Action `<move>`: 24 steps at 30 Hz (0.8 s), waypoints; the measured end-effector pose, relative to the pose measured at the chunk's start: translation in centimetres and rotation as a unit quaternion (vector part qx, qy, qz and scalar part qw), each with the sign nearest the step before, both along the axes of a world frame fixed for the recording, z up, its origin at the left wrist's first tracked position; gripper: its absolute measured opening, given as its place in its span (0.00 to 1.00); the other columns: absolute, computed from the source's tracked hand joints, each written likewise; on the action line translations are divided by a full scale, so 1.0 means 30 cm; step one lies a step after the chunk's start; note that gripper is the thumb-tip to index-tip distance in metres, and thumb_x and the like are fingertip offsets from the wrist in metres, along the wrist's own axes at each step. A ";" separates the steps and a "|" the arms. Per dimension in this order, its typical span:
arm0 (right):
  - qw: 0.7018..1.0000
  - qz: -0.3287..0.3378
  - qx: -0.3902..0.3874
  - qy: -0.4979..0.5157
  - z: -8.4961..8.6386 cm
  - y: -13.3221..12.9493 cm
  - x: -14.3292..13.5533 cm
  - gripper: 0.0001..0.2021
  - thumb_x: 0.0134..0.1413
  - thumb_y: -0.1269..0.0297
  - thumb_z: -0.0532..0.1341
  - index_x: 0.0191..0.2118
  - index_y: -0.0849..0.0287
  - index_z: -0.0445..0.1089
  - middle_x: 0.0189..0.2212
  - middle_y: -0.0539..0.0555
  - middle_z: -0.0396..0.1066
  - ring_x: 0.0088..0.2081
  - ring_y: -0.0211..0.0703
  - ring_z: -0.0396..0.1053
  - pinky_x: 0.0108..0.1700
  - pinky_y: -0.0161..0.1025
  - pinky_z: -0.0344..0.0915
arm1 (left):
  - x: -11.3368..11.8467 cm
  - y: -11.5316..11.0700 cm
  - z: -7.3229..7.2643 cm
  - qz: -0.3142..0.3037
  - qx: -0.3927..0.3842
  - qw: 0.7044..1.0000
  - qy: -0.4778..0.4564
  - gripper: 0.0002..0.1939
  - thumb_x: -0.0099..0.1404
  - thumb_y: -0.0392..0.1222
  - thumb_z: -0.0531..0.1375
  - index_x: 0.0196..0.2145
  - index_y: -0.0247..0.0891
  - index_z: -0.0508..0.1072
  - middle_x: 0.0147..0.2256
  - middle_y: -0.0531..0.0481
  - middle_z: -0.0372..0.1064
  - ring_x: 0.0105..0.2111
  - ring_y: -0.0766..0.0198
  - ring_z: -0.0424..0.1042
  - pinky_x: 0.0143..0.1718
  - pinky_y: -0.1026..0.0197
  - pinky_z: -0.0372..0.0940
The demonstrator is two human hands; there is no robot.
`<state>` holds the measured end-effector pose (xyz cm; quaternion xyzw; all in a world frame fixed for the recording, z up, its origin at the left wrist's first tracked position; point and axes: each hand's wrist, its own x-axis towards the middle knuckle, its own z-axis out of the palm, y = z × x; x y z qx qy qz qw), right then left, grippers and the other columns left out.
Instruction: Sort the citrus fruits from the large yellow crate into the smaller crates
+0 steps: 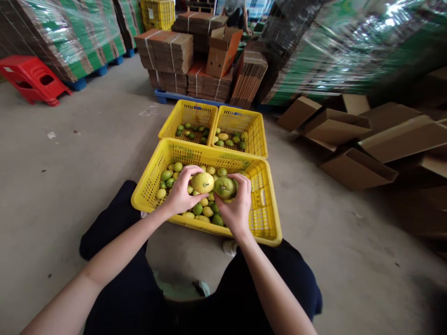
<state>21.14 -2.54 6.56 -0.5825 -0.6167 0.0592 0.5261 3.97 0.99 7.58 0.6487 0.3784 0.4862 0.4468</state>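
Observation:
My left hand grips a yellow lemon, its stem end turned toward me. Beside it, my right hand is closed around a green lemon, fingers over the top and thumb below. Both fruits are held up side by side above a large yellow plastic crate. Inside that crate lie many loose yellow and green lemons, partly hidden by my hands. Two smaller yellow crates stand against its far side: the left crate holds mostly green fruit, the right crate yellower fruit.
Tied stacks of flat cardboard sit on a blue pallet ahead. Open cardboard boxes lie to the right. A red stool is at the left, near wrapped green pallet loads. Another person is at the back.

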 end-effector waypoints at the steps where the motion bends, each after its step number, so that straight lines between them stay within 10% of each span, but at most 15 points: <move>1: 1.000 -0.002 0.002 0.003 0.000 0.001 0.000 0.23 0.43 0.73 0.63 0.48 0.51 0.63 0.46 0.56 0.67 0.51 0.54 0.67 0.55 0.56 0.66 | 0.000 0.002 -0.001 0.005 0.007 1.000 0.000 0.25 0.53 0.39 0.73 0.48 0.44 0.72 0.53 0.42 0.66 0.58 0.48 0.64 0.58 0.51 0.62; 11: 0.962 0.035 -0.132 0.237 0.032 -0.003 0.003 0.27 0.35 0.65 0.72 0.46 0.53 0.66 0.42 0.51 0.71 0.42 0.48 0.71 0.48 0.48 0.71 | -0.006 0.029 -0.044 -0.003 0.030 0.999 0.040 0.32 0.51 0.45 0.73 0.50 0.41 0.66 0.53 0.42 0.65 0.47 0.56 0.72 0.40 0.58 0.72; 17: 0.772 0.077 -0.295 0.557 0.070 0.014 0.008 0.18 0.38 0.55 0.70 0.37 0.55 0.70 0.30 0.49 0.73 0.29 0.44 0.71 0.23 0.37 0.70 | -0.008 0.047 -0.048 -0.074 -0.249 0.961 -0.090 0.31 0.51 0.60 0.72 0.44 0.37 0.69 0.39 0.45 0.74 0.33 0.60 0.76 0.31 0.61 0.73; 24: 0.601 0.138 -0.419 0.667 0.052 0.037 0.023 0.14 0.58 0.52 0.59 0.33 0.60 0.71 0.21 0.56 0.75 0.15 0.41 0.69 0.14 0.34 0.66 | -0.004 0.071 -0.057 -0.138 -0.468 0.863 -0.129 0.31 0.62 0.69 0.58 0.35 0.32 0.75 0.19 0.47 0.70 0.14 0.66 0.68 0.13 0.68 0.60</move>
